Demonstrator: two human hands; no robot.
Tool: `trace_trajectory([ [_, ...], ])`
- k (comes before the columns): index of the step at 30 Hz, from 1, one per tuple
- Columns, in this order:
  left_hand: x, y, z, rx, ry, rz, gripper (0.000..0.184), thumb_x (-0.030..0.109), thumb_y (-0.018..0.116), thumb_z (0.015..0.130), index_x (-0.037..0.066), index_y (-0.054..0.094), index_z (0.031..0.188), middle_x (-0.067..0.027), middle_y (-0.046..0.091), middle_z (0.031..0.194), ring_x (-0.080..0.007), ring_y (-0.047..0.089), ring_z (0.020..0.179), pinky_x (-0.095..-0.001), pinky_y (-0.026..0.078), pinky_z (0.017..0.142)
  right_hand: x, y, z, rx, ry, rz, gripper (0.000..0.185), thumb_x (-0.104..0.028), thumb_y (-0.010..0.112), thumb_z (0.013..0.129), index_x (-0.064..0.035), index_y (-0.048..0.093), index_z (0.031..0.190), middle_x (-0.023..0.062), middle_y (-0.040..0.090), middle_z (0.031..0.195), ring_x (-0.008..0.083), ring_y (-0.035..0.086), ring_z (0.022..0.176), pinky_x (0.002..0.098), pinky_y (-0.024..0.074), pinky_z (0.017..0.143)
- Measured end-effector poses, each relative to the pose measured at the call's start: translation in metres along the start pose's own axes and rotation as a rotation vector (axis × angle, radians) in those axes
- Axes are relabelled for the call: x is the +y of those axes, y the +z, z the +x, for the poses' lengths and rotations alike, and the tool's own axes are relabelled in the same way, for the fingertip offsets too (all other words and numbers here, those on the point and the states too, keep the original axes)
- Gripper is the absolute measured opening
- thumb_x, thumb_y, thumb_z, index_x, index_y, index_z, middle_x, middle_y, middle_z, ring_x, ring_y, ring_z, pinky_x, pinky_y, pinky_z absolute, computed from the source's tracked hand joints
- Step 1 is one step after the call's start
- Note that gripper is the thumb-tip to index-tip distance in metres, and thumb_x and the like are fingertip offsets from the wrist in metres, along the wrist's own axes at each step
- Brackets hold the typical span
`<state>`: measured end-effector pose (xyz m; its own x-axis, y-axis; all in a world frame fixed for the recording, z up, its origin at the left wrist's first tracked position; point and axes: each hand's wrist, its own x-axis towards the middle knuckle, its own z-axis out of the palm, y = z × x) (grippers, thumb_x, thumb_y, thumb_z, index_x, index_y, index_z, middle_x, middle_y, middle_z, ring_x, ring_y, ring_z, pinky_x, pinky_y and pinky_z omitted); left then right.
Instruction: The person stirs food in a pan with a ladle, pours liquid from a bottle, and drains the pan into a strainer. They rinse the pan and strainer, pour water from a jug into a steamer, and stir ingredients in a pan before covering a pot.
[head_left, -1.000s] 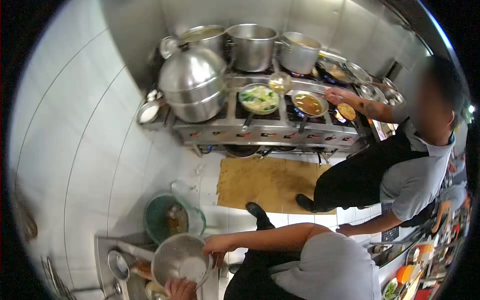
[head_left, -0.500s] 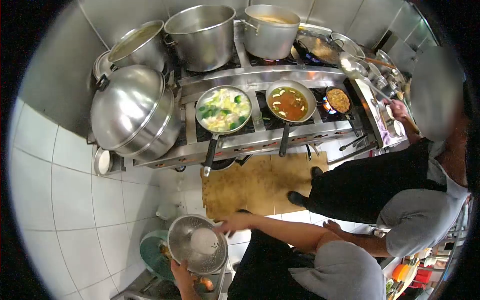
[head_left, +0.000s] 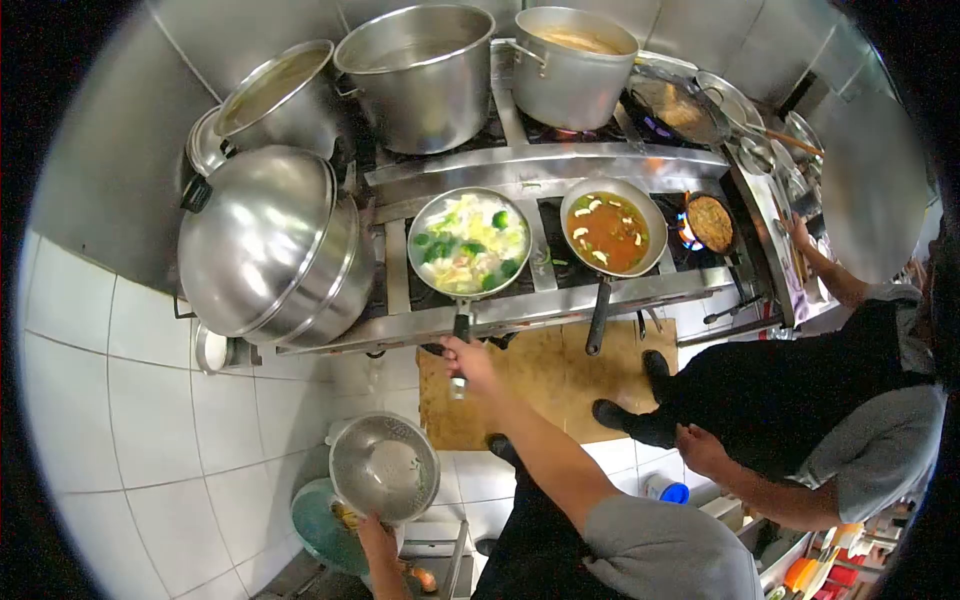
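My right hand (head_left: 471,364) is wrapped around the black handle of a frying pan (head_left: 462,318) on the front left burner. That pan holds pale chopped vegetables (head_left: 470,240) with green pieces, probably broccoli. My left hand (head_left: 376,537) grips the lower rim of a metal colander (head_left: 365,440), tilted above a green basin (head_left: 312,528). A few small bits cling inside the colander. To the right of the vegetable pan sits a second pan with brownish-red broth (head_left: 608,235) and pale pieces. A small pan with a browned, flat food (head_left: 709,222) stands over a flame.
Large pots (head_left: 415,100) line the back of the stove (head_left: 560,300). A big domed steamer (head_left: 255,240) fills its left end. At right stands a co-worker in a dark apron (head_left: 740,385), near a utensil shelf. Brown cardboard (head_left: 560,375) covers part of the floor.
My right hand has left the colander and taken hold of the vegetable pan's handle. The colander stays in my left hand. The co-worker's ladle is no longer held over the stove.
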<state>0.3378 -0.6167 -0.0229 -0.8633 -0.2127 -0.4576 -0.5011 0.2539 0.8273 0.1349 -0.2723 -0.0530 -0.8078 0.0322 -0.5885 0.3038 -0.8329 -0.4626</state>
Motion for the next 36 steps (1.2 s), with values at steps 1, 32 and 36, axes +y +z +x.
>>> trace_trajectory([
  [1, 0.001, 0.001, 0.010, 0.036, -0.126, -0.074, 0.033, 0.019, 0.057, 0.085, 0.005, 0.051, 0.115, -0.0035, 0.054, 0.084, -0.0119, 0.050, 0.059, -0.0242, 0.038, 0.049, -0.010, -0.012, -0.005, -0.005, 0.000, -0.010, 0.014, -0.012, 0.063, 0.085, -0.0082, 0.049, 0.086, -0.0016, 0.047, 0.061, 0.0112, 0.045, 0.050, 0.0285, 0.0418, 0.045],
  [32, -0.004, -0.026, 0.045, 0.564, 0.091, 0.237, 0.028, 0.021, 0.056, 0.087, -0.007, 0.058, 0.085, -0.0168, 0.061, 0.074, -0.0225, 0.059, 0.061, -0.0363, 0.045, 0.055, -0.096, -0.057, -0.201, -0.170, 0.379, -0.827, 0.018, -0.007, 0.060, 0.082, -0.0118, 0.046, 0.092, -0.0029, 0.039, 0.058, 0.0072, 0.037, 0.042, 0.0266, 0.0332, 0.037],
  [36, 0.016, -0.067, -0.041, 0.582, -0.003, -0.058, 0.036, 0.026, 0.055, 0.089, -0.008, 0.059, 0.079, -0.0194, 0.059, 0.065, -0.0279, 0.059, 0.057, -0.0410, 0.045, 0.057, -0.091, -0.019, -0.248, -0.182, 0.414, -1.091, 0.015, -0.010, 0.060, 0.083, -0.0088, 0.047, 0.091, 0.0016, 0.043, 0.053, 0.0123, 0.040, 0.039, 0.0298, 0.0362, 0.037],
])
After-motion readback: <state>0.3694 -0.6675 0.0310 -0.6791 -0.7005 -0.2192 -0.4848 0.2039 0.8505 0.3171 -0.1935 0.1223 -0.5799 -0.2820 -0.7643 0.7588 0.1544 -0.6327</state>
